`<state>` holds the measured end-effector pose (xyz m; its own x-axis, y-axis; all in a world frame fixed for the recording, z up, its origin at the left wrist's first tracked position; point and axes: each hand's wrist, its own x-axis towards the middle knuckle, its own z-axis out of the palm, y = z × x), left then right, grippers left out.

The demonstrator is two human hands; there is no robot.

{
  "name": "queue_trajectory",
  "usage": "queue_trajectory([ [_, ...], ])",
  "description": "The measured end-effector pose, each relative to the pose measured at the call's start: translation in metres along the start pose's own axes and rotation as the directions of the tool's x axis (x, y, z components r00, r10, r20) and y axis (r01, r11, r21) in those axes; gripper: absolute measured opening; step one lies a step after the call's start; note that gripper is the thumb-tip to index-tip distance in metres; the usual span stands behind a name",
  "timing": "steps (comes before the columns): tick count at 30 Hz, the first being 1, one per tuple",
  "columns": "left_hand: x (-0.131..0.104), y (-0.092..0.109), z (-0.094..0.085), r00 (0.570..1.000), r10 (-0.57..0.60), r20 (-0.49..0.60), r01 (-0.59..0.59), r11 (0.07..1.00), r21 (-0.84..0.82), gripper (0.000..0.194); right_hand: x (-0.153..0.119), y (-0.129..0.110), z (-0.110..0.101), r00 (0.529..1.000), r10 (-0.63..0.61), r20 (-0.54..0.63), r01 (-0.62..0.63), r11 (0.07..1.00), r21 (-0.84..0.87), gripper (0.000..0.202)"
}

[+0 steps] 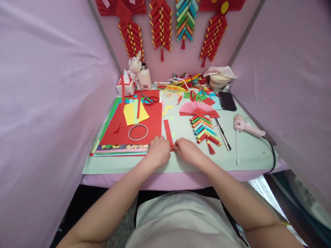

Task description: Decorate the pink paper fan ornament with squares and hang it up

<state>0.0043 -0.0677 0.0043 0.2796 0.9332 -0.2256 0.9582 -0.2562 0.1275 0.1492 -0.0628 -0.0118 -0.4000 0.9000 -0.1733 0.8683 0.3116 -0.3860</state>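
Note:
A red paper strip (pixel 168 131) lies on the pale green table cover, its near end between my two hands. My left hand (pixel 159 150) is closed on the left side of that end, beside the stack of red sheets (pixel 113 136). From the right, my right hand (pixel 186 150) pinches the same end; the fingertips of both hands nearly meet there. A silver ring (pixel 138 132) rests on the red sheets. Right of my hands lies a paper firecracker string (pixel 204 128) with a pink fan (pixel 198 107) at its top.
Red scissors (pixel 150 100) and yellow paper (pixel 136 114) lie on the stack. At the right are a craft knife (pixel 222 133), a glue gun (pixel 248 127) with its cable and a phone (pixel 227 101). A bottle (pixel 144 77), tissue box (pixel 126 86) and bowl (pixel 219 81) stand behind.

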Motion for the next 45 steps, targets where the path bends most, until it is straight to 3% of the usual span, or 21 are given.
queue_trajectory([
  [9, 0.004, 0.002, -0.006, 1.000, -0.002, 0.014, 0.002, 1.000, 0.006, 0.020, 0.007, 0.000, -0.003, 0.998, -0.040, 0.058, 0.045, 0.995, -0.084, 0.024],
  [14, 0.004, -0.003, -0.006, 1.000, -0.003, -0.007, 0.003, 0.999, -0.034, 0.021, 0.008, -0.002, -0.012, 0.997, -0.019, 0.070, 0.019, 1.000, 0.002, 0.025],
  [17, -0.002, -0.013, -0.002, 0.997, 0.012, -0.078, -0.030, 0.973, -0.231, 0.017, 0.009, 0.005, -0.016, 0.996, 0.004, 0.088, -0.021, 0.982, 0.188, 0.023],
  [19, -0.007, -0.020, 0.002, 0.983, 0.024, -0.184, -0.104, 0.894, -0.436, 0.021, 0.011, 0.013, -0.018, 0.994, 0.011, 0.110, -0.049, 0.937, 0.346, 0.023],
  [23, -0.011, -0.026, 0.008, 0.905, 0.110, -0.411, -0.319, 0.816, -0.483, 0.044, 0.015, 0.023, -0.023, 0.995, -0.016, 0.100, -0.046, 0.809, 0.586, 0.029],
  [27, 0.006, -0.022, 0.006, 0.830, 0.097, -0.550, -0.379, 0.821, -0.427, 0.028, 0.017, 0.019, -0.042, 0.998, -0.011, 0.061, -0.034, 0.722, 0.691, 0.032],
  [30, 0.022, -0.019, -0.012, 0.757, 0.117, -0.643, -0.439, 0.819, -0.368, 0.017, 0.018, 0.014, -0.063, 0.998, 0.056, 0.004, -0.043, 0.715, 0.698, 0.032],
  [33, 0.027, -0.014, -0.046, 0.657, 0.111, -0.746, -0.545, 0.754, -0.367, 0.015, 0.018, 0.009, -0.085, 0.969, 0.089, -0.232, 0.109, 0.687, 0.719, 0.033],
  [35, 0.020, -0.009, -0.070, 0.623, 0.028, -0.781, -0.581, 0.685, -0.439, 0.018, 0.014, 0.006, -0.096, 0.867, 0.095, -0.490, 0.316, 0.655, 0.686, 0.031],
  [36, 0.015, -0.006, -0.080, 0.639, -0.028, -0.768, -0.577, 0.642, -0.504, 0.023, 0.010, 0.003, -0.100, 0.797, 0.084, -0.598, 0.413, 0.646, 0.642, 0.029],
  [37, 0.008, -0.002, -0.088, 0.690, -0.060, -0.722, -0.562, 0.584, -0.586, 0.030, 0.005, 0.001, -0.103, 0.734, 0.055, -0.677, 0.494, 0.642, 0.587, 0.027],
  [39, -0.004, 0.004, -0.096, 0.777, -0.105, -0.620, -0.525, 0.436, -0.731, 0.034, -0.005, -0.003, -0.106, 0.652, -0.052, -0.757, 0.603, 0.640, 0.476, 0.024],
  [42, -0.012, 0.009, -0.089, 0.861, -0.146, -0.487, -0.445, 0.248, -0.861, 0.033, -0.012, -0.007, -0.100, 0.636, -0.193, -0.747, 0.653, 0.650, 0.389, 0.020],
  [45, -0.006, 0.010, -0.071, 0.892, -0.180, -0.415, -0.397, 0.129, -0.909, 0.033, -0.007, -0.005, -0.085, 0.664, -0.204, -0.719, 0.636, 0.660, 0.400, 0.017],
])
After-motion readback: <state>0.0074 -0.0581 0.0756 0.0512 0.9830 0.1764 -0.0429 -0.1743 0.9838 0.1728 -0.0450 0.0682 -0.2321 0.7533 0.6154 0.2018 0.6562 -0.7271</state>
